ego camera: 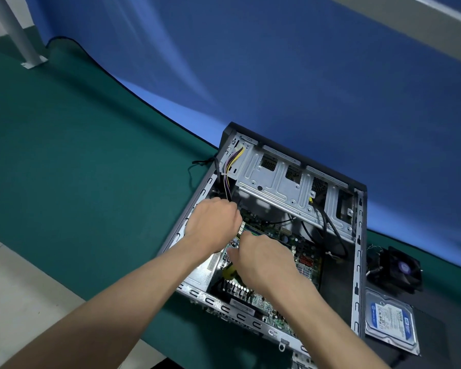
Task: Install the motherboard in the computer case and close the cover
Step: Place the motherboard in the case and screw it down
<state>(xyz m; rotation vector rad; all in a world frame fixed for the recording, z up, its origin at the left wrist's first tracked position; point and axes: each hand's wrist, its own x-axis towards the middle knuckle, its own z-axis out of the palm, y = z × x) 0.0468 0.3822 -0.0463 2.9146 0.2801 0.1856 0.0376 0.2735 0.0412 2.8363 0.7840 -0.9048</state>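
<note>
Step in hand: judging by the hands, seating or connecting something at the upper left corner of the motherboard (285, 251), which already lies inside the computer case (358, 262).
Left hand (213, 225): knuckles up, fingers curled down at the board's far-left edge, just below the wire bundle (228, 169); what this grip holds is hidden, so I cannot tell.
Right hand (264, 259): just right of and nearer than the left, fingers bent down onto the board; its grip is likewise hidden from above.
Yellow thing (229, 272): shows under the right palm; too covered to name.
How to do it well: press straight down with even force from both hands, keep the wires out from beneath the board edge, and check alignment before pushing harder.
Risk: flexing the board or trapping a cable.
Case: open, lying on its side on the green tabletop (77, 155).
Right of the hands, outside the case: a cooler fan (399, 267) and a hard drive (390, 326).
Cover: not yet fitted.
</note>
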